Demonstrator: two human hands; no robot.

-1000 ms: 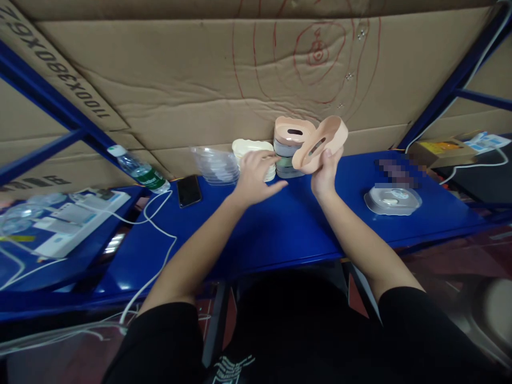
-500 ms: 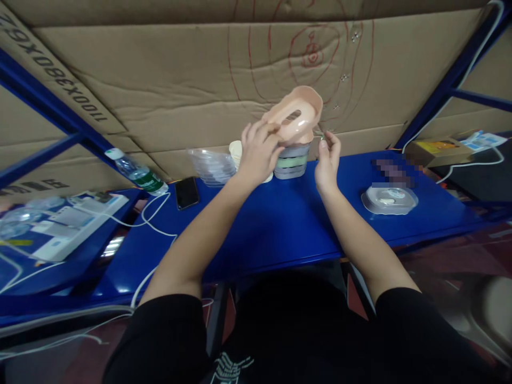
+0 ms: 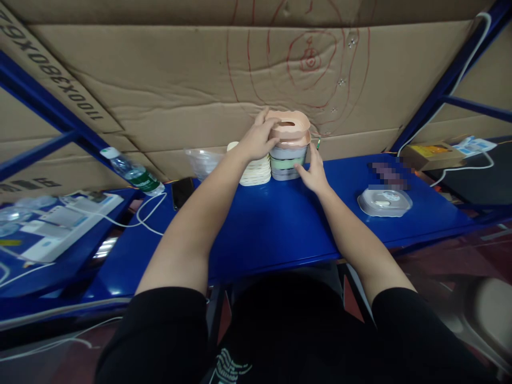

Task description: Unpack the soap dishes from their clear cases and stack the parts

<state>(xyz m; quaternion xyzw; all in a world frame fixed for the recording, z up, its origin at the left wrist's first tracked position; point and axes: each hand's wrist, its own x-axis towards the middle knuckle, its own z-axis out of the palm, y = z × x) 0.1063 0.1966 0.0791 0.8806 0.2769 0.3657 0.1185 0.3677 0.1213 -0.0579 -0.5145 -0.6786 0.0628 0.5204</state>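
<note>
- Pink tub (image 3: 292, 130): on top of the coloured stack (image 3: 286, 154), at 12 o'clock on the table (image 3: 264, 229), slightly askew over the tub beneath.
- Left hand (image 3: 259, 140): closed on that tub's rim from 9 o'clock, thumb in front, fingers over the edge.
- Right hand (image 3: 316, 173): half open at the stack's 4 o'clock side, thumb against the green tub (image 3: 286, 168); whether it presses, I cannot tell.
- Progress, by my reading: five tiers are piled, the top one placed but neither fully squared nor released.
- White stack (image 3: 256, 173): just beside, at 8 o'clock, touched by neither hand as far as shows.
- Clear stack (image 3: 202, 164): at 9 o'clock, partly behind the left forearm.
- Clear box (image 3: 390, 205): well apart, at 4 o'clock, likewise untouched.
</note>
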